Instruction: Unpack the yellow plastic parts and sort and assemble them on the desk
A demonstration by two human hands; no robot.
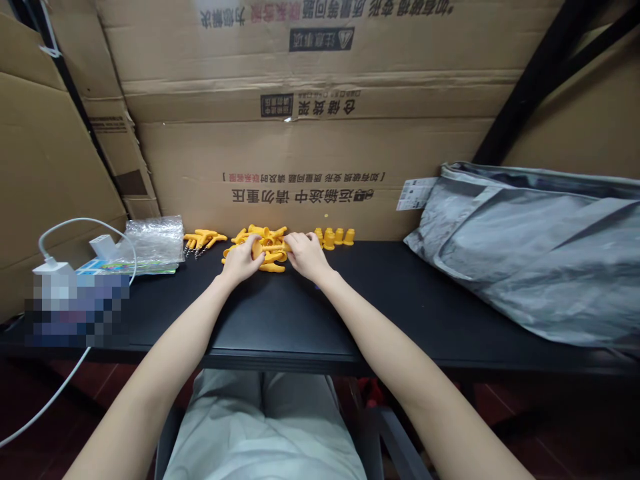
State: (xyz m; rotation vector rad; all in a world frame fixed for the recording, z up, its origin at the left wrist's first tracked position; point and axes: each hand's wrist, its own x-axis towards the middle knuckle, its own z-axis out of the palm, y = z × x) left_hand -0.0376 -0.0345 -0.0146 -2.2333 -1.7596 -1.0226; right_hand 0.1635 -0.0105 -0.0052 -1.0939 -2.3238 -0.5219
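My left hand [243,261] is closed on a yellow plastic piece [258,249] whose rounded end shows at the fingertips. Fingers pinched, my right hand [307,255] grips a slim yellow part [280,247] facing it. Whether these are one piece or two joined ones, I cannot tell. Both hands are over a pile of loose yellow plastic parts [273,268] on the black table. Left of the pile lie several yellow handles with metal corkscrew spirals [204,239]. Just beyond my right hand, several yellow cup-shaped pieces [339,236] stand upright, partly hidden by it.
A cardboard wall [310,147] rises behind the black table [280,320]. At left are bubble wrap [155,240], a white charger [54,277] with its cable and a blurred-out object. A large grey bag [525,260] fills the right side.
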